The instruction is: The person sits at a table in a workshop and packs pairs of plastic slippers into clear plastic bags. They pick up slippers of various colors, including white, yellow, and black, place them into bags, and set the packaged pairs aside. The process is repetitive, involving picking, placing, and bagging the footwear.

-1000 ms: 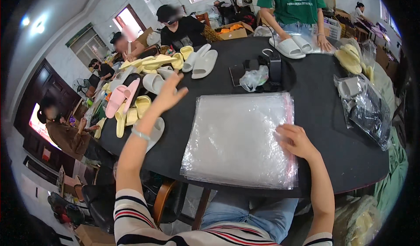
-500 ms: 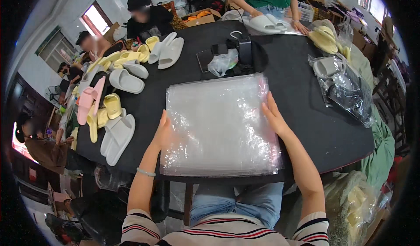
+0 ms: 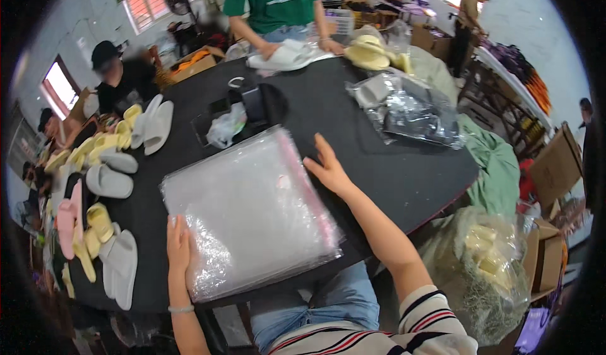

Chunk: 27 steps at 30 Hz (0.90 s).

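A stack of clear plastic bags (image 3: 246, 216) with a pinkish right edge lies flat at the front of the black table. My left hand (image 3: 179, 244) rests along the stack's left edge, fingers stretched out and touching it. Just off the right edge, my right hand (image 3: 328, 165) is raised a little, its fingers spread and holding nothing. Beyond the stack is a small crumpled plastic bag (image 3: 226, 126), beside a dark box-like stand (image 3: 255, 105).
Yellow, grey and pink slippers line the table's left side, including a white pair (image 3: 120, 263). Bagged slippers (image 3: 410, 106) lie at the right. Across the table, a person in a green shirt (image 3: 275, 5) handles white slippers (image 3: 290, 54). A sack (image 3: 480, 266) stands right of my legs.
The view has swung to the right, so the table and stack appear shifted left and tilted. My right hand has come away from the stack's edge; my left hand stays at its side.
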Available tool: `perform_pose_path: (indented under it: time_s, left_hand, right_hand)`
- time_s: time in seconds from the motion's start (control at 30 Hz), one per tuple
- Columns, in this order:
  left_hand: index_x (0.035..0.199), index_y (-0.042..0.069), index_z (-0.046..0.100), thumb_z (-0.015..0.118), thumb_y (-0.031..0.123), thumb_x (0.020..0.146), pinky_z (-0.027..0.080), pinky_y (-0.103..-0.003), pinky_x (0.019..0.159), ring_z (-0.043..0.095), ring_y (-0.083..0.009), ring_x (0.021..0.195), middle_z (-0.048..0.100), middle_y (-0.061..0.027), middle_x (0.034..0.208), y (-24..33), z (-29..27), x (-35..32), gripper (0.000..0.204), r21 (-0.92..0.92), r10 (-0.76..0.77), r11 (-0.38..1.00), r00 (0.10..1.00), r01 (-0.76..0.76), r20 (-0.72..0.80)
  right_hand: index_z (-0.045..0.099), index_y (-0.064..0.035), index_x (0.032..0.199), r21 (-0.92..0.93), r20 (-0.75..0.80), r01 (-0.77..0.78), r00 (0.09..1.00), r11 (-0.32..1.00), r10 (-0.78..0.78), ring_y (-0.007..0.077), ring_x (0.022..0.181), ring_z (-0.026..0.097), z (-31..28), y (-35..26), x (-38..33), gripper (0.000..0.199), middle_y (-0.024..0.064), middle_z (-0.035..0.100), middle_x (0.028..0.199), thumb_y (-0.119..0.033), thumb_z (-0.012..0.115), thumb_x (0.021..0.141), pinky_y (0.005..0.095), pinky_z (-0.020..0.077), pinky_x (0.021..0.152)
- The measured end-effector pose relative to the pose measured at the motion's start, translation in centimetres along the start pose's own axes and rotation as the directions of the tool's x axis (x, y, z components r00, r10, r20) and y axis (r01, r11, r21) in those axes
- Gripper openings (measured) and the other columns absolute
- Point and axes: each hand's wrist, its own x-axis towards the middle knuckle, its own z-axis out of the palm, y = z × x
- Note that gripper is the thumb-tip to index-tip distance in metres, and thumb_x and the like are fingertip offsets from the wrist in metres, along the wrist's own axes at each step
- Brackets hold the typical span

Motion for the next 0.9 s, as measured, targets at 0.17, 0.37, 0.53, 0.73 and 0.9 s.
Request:
perform_pose_path:
  time_s: [0.17, 0.37, 0.53, 0.73, 0.9]
  left_hand:
    - [0.142, 0.005, 0.04, 0.045, 0.015, 0.098, 0.027, -0.039, 0.112, 0.03, -0.0367, 0.138, 0.025, -0.024, 0.151, 1.6, 0.1, 0.7, 0.046, -0.04, -0.009, 0.999, 1.0, 0.009, 0.001]
    - [0.142, 0.004, 0.041, 0.045, 0.015, 0.098, 0.026, -0.039, 0.112, 0.03, -0.037, 0.138, 0.025, -0.0248, 0.151, 0.8, 0.2, 0.5, 0.045, -0.03, -0.003, 1.0, 1.0, 0.003, -0.014]
    - [0.141, 0.003, 0.041, 0.045, 0.015, 0.098, 0.025, -0.039, 0.112, 0.029, -0.0383, 0.138, 0.025, -0.0259, 0.151, 1.4, 0.1, 0.5, 0.045, -0.007, -0.006, 1.0, 1.0, 0.006, -0.012]
    - [0.141, 0.003, 0.041, 0.045, 0.014, 0.097, 0.026, -0.04, 0.112, 0.03, -0.0389, 0.137, 0.028, -0.027, 0.149, 1.3, 0.2, 0.8, 0.045, -0.028, 0.026, 0.999, 1.0, -0.026, -0.012]
    - [0.138, 0.003, 0.045, 0.048, 0.011, 0.093, 0.028, -0.038, 0.112, 0.032, -0.0372, 0.137, 0.031, -0.0251, 0.148, 1.2, 0.1, 0.2, 0.046, 0.018, -0.034, 0.999, 0.999, 0.034, -0.012]
  right_hand:
    - [0.032, -0.0038, 0.14, 0.691, -0.632, 0.315, 0.7, 0.651, 0.332, 0.0209, 0.127, 0.041, -9.6, 1.9, 2.6, 0.066, 0.0118, 0.046, 0.131, -0.018, 0.068, 0.086, 0.0331, 0.0314, 0.106]
    - [0.036, -0.0062, 0.14, 0.807, -0.589, 0.43, 0.529, 0.405, 0.611, 0.0226, 0.137, 0.033, -15.5, 3.8, 2.8, 0.068, 0.0115, 0.043, 0.142, -0.036, 0.067, 0.087, 0.0319, 0.0268, 0.107]
    - [0.041, -0.0034, 0.13, 0.747, -0.654, 0.354, 0.54, 0.562, 0.529, 0.0269, 0.109, 0.059, -16.6, 4.3, 3.2, 0.065, 0.0139, 0.055, 0.126, -0.04, 0.071, 0.085, 0.0393, 0.0452, 0.092]
    - [0.053, -0.0065, 0.087, 0.89, -0.454, 0.341, 0.582, 0.304, 0.674, 0.0164, 0.064, 0.055, -20.1, 6.8, 4.4, 0.04, 0.0056, 0.057, 0.076, -0.043, 0.069, 0.085, 0.0332, 0.0509, 0.061]
    - [0.051, -0.0162, 0.084, 0.751, -0.652, 0.363, 0.536, 0.552, 0.536, 0.0126, 0.044, 0.039, -18.5, 5.6, 4.7, 0.024, -0.0016, 0.04, 0.055, -0.028, 0.07, 0.077, 0.0281, 0.0392, 0.046]
